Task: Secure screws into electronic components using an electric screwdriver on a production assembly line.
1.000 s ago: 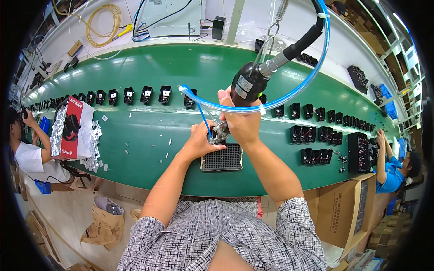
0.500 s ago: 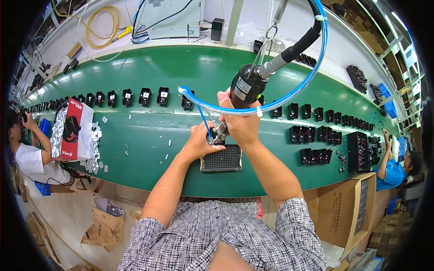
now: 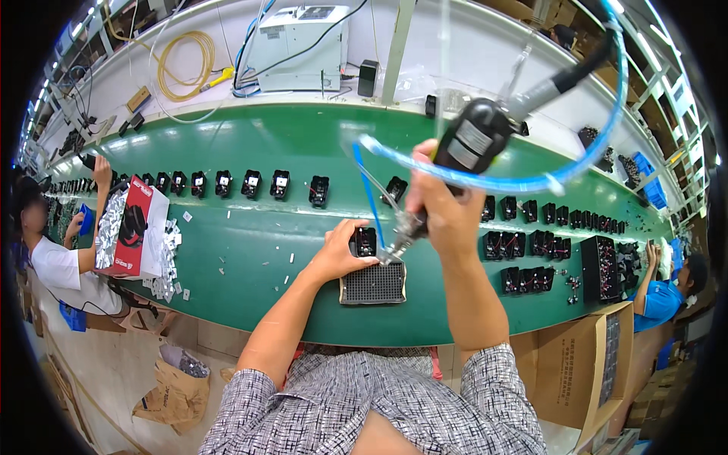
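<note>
My right hand [image 3: 449, 208] is wrapped round a black powered screwdriver [image 3: 474, 140], slanting down to the left. Its metal nose [image 3: 402, 236] hangs just right of a small open black housing [image 3: 365, 241], near the far edge of a black gridded screw tray [image 3: 373, 285]. At that housing's left side, my left hand [image 3: 337, 254] grips it with the thumb along its near edge. Inside the housing, small parts and wires show, too small to make out. A blue air tube [image 3: 370, 189] runs down to the nose.
Rows of black housings [image 3: 279, 184] stretch across the green bench [image 3: 227, 258]. One housing [image 3: 394, 189] stands tilted beyond the nose. Metal plates lie around a red-and-white box [image 3: 144, 227] at left. Clear-blue hose [image 3: 531, 182] loops beside my right hand. Co-workers sit at both ends.
My right hand has drawn the screwdriver up and to the right, so its nose is now off the housing. My left hand stays at the housing, which now shows.
</note>
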The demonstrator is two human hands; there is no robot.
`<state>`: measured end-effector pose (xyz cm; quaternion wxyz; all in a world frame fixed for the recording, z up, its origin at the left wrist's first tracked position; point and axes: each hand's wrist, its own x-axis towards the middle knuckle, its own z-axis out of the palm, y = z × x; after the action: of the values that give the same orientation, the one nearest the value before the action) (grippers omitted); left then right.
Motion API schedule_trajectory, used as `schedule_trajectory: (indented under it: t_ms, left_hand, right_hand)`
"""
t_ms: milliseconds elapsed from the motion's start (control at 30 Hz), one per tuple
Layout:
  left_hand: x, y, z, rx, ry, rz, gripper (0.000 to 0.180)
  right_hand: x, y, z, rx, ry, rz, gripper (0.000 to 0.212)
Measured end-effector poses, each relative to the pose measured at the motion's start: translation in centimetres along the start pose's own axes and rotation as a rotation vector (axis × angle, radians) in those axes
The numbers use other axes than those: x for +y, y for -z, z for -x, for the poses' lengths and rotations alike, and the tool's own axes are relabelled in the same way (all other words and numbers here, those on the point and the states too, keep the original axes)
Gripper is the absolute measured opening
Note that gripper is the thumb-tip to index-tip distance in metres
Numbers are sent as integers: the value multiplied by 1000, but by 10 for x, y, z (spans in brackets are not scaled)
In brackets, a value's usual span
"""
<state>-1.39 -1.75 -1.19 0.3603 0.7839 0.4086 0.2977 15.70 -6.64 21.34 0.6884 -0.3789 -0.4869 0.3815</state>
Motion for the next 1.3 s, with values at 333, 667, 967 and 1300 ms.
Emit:
schedule_trajectory:
  t_ms: [333,667,967,1300]
  left_hand:
    - [-33,17,-101,64,-102,-383,82]
    - [-7,-20,-132,127,-538,-839,95]
    - [14,-2,-30,-65,-280,-246,84]
    - [-12,-14,16,-44,18,230,76]
  right_hand:
    - [20,66,65,110,-214,170,18]
    - [21,81,68,132,-163,168,22]
    - [29,48,52,148,-42,94,16]
    - [76,-23,2,-12,69,-17,14]
